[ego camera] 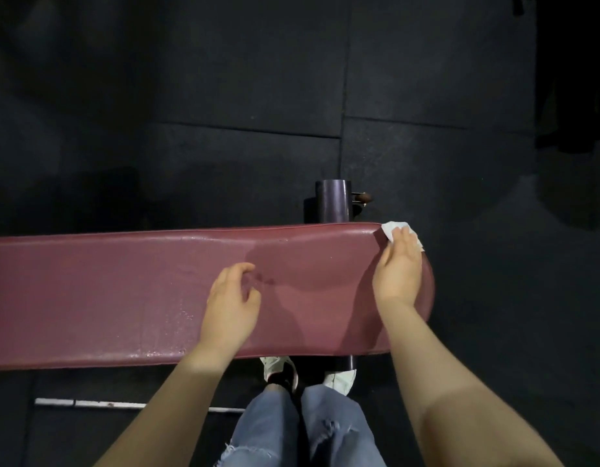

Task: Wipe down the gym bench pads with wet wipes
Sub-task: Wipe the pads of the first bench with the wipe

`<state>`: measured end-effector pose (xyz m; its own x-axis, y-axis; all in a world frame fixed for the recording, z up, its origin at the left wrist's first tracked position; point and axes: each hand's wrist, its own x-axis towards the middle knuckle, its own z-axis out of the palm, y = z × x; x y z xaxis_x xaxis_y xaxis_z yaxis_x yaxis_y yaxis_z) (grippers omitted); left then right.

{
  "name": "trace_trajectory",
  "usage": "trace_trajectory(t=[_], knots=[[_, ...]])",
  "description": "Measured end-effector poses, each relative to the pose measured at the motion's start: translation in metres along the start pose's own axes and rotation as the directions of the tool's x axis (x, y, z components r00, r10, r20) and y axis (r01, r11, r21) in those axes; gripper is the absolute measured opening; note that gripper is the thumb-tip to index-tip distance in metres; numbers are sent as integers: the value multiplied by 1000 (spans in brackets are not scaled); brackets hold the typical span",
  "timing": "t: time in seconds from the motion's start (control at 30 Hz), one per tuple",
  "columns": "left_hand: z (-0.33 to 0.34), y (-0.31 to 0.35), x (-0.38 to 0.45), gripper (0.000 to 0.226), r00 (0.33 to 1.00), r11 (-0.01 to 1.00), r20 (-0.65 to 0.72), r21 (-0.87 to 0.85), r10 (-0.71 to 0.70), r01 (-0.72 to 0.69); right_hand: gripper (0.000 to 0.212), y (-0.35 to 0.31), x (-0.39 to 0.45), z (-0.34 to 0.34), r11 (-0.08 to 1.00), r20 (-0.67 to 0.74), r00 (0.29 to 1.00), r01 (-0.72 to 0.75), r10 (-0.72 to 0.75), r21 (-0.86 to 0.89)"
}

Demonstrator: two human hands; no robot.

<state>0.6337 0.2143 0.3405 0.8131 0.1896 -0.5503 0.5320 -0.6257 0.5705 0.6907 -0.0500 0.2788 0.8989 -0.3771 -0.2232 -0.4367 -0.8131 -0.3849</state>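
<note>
A long maroon bench pad [106, 291] runs across the view from the left edge to its rounded right end. Its surface shines with wet streaks and a darker damp patch near the middle. My right hand [398, 267] presses a white wet wipe [391, 229] flat onto the pad's far right corner, with the wipe showing past my fingertips. My left hand [232, 298] rests near the pad's middle with its fingers loosely curled and apart, holding nothing.
A dark cylindrical frame post [332, 200] with an adjustment knob [364, 198] stands just behind the pad. Black rubber floor tiles [244, 79] lie all around. A white bar [89, 403] lies on the floor in front of the bench, beside my jeans and white shoes [278, 365].
</note>
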Motion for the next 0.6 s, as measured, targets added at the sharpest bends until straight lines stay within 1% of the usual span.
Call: trace_trajectory(t=[0.07,0.1,0.13,0.17,0.2,0.23,0.27,0.3,0.33,0.37,0.4,0.43,0.47,0.53,0.6], knots=[[-2,-8,2,42,1000,1000,-30,-29,-11,10,41,-18,-5,18,999,-7,1000,-21,21,-42],[-3,-12,4,42,999,999,-37,-41,-17,16,38,-34,-10,27,999,11,1000,-23,24,-30],[-4,-16,5,42,998,998,-47,-57,-29,26,33,-55,-17,36,1000,50,999,18,-18,-8],[-6,-19,7,42,997,996,-61,-80,-48,43,28,-77,-26,46,993,116,986,115,-117,22],[-9,-23,9,42,994,992,-81,-111,-73,64,27,-101,-40,60,960,219,935,271,-280,69],[-12,-27,12,42,989,986,-107,-148,-97,81,33,-121,-54,73,878,328,816,460,-476,133],[-16,-32,14,41,984,979,-134,-181,-119,94,39,-135,-64,84,754,412,645,627,-644,196],[-20,-37,15,41,978,974,-155,-202,-137,104,42,-144,-66,90,651,483,489,715,-726,254],[-24,-43,15,41,974,971,-167,-210,-151,115,43,-144,-60,94,573,509,383,767,-771,290],[-27,-48,15,43,972,970,-173,-207,-162,125,43,-138,-49,93,514,531,307,803,-790,302],[-29,-53,16,45,971,971,-170,-198,-167,133,43,-127,-34,86,494,554,280,822,-784,283],[-30,-56,16,47,973,973,-159,-185,-169,139,44,-109,-20,73,542,573,322,798,-754,264],[-29,-59,15,48,975,974,-143,-175,-170,144,45,-85,-5,59,597,555,404,771,-727,221],[-26,-61,14,51,979,973,-110,-177,-171,150,46,-30,22,21,707,455,618,707,-641,35],[-23,-61,11,52,981,970,-89,-191,-173,154,42,17,35,-17,815,349,795,565,-496,-129]])
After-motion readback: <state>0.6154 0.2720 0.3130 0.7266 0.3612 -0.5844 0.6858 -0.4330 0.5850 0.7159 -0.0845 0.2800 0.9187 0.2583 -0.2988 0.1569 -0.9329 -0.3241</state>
